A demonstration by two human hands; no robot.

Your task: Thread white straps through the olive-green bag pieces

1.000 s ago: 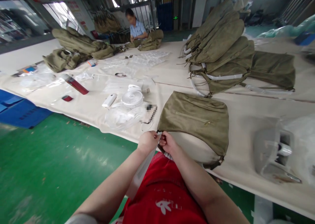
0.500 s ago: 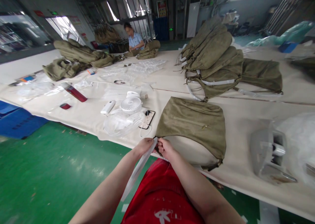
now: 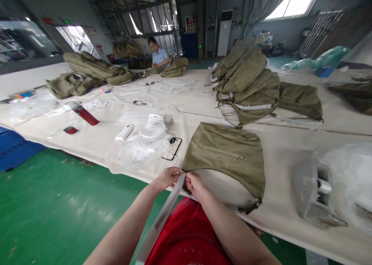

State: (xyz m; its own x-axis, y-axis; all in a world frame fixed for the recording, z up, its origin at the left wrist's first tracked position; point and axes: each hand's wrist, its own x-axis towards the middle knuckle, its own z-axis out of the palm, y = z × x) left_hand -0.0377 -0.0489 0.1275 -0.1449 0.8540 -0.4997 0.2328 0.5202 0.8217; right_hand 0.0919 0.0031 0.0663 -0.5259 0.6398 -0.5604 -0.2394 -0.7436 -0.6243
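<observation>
An olive fabric bag with a zipped pocket lies flat at the table's near edge. Its lower opening curves over a pale inner panel. From the bag's left corner a strap in a white wrap hangs down past the edge toward the floor. My left hand pinches at the top of this strap, fingers bent against the corner. Beside it, my right hand is curled closed around the strap's end at the same corner. The exact spot between the fingertips is hidden.
Left of the bag lie a phone with a cable, a white fan, plastic film and a red flask. Behind rises a stack of olive bags. A tape dispenser stands right. A person works at the far side.
My left hand has shifted slightly left and its fingers have loosened a little at the corner. The strap hangs nearer the camera. The whole view has tilted up slightly.
</observation>
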